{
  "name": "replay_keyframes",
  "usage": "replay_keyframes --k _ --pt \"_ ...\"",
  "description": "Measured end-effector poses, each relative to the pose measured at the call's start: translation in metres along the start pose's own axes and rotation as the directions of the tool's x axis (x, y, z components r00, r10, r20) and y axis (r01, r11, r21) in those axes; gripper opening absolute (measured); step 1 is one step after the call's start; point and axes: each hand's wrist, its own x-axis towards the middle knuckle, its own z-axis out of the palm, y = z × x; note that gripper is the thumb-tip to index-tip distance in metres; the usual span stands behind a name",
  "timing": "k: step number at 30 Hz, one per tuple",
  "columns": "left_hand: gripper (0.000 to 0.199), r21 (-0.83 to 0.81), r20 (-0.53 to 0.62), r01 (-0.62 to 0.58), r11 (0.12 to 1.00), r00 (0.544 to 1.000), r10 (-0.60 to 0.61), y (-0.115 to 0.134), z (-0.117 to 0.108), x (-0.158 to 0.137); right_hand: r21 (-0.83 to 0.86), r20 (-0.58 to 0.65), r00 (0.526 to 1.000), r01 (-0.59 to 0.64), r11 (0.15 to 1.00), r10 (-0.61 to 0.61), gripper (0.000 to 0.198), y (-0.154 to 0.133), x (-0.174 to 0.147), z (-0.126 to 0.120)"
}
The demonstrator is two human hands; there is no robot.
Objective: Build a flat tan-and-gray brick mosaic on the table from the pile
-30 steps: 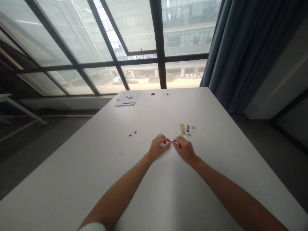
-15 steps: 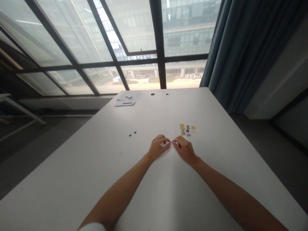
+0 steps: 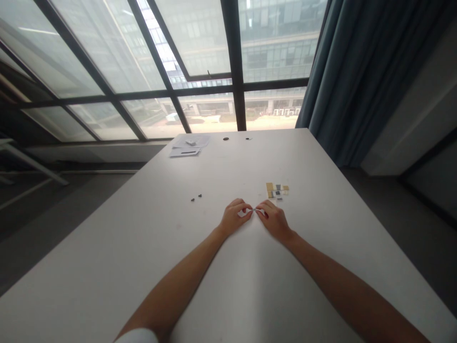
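Observation:
Over the white table, my left hand pinches one side of a tiny pale grey piece. My right hand pinches its other side, thumb and forefinger pressed together. The fingertips of both hands nearly meet, and the piece is too small to make out its kind. Just beyond my right hand lies a cluster of small yellow, grey, black and white pieces. To the left of my left hand, two small dark pieces rest apart on the tabletop.
Papers with a small white object on them lie at the table's far left corner. A dark round spot shows near the far edge. Beyond stand large windows, with a blue curtain at the right.
Both hands keep the same pinch on the tiny piece, with hardly any movement. The whole view has shifted very slightly.

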Motion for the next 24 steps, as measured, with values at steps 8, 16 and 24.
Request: replay_keyframes --k 8,16,24 --pt "0.006 -0.011 0.002 0.001 1.0 1.0 -0.001 -0.0012 0.0012 -0.0003 -0.007 0.001 1.0 -0.002 1.0 0.002 0.009 0.0018 -0.0009 0.001" --pt "0.006 -0.005 0.003 0.001 1.0 1.0 -0.001 0.0006 -0.0002 0.0001 -0.006 -0.003 1.0 -0.008 1.0 0.008 0.008 0.0002 -0.0004 -0.0003" --pt "0.005 -0.006 -0.013 -0.013 1.0 1.0 0.013 0.0001 0.0001 0.0002 -0.009 -0.001 1.0 -0.004 1.0 0.004 0.009 0.0004 -0.0004 -0.0003"
